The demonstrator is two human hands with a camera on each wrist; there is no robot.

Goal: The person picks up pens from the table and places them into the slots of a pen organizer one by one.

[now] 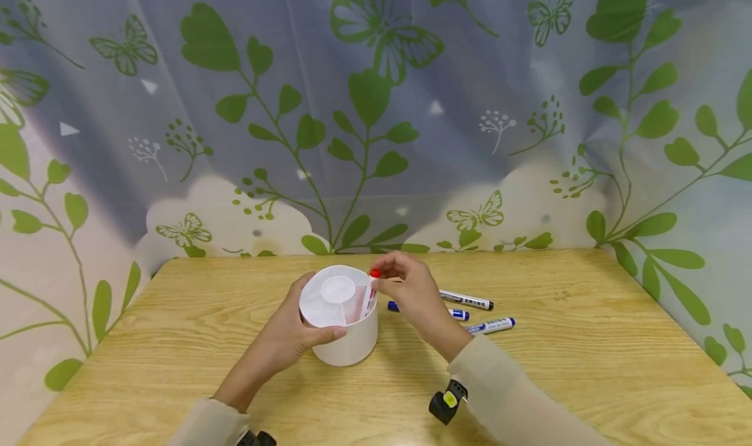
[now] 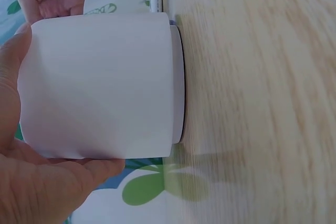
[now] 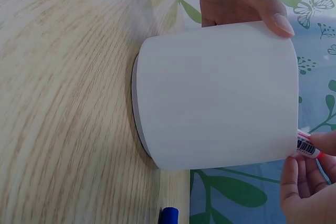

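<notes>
A white round pen holder (image 1: 346,347) with several compartments stands on the table. My left hand (image 1: 288,332) grips it from the left, thumb over the near rim and fingers round the far side. At its right side my right hand (image 1: 411,296) pinches the red end of a white marker (image 1: 369,296), whose lower part is down inside a right-hand compartment. In the right wrist view the marker (image 3: 306,146) pokes out past the holder's rim, a barcode on its barrel. The left wrist view shows the holder's smooth wall (image 2: 100,87), with the left fingers along it.
Right of the holder, partly behind the right hand and forearm, lie a black-capped marker (image 1: 470,300), a blue-ended marker (image 1: 459,315) and another blue-capped marker (image 1: 493,326). A patterned curtain (image 1: 376,172) hangs behind the wooden table (image 1: 205,302).
</notes>
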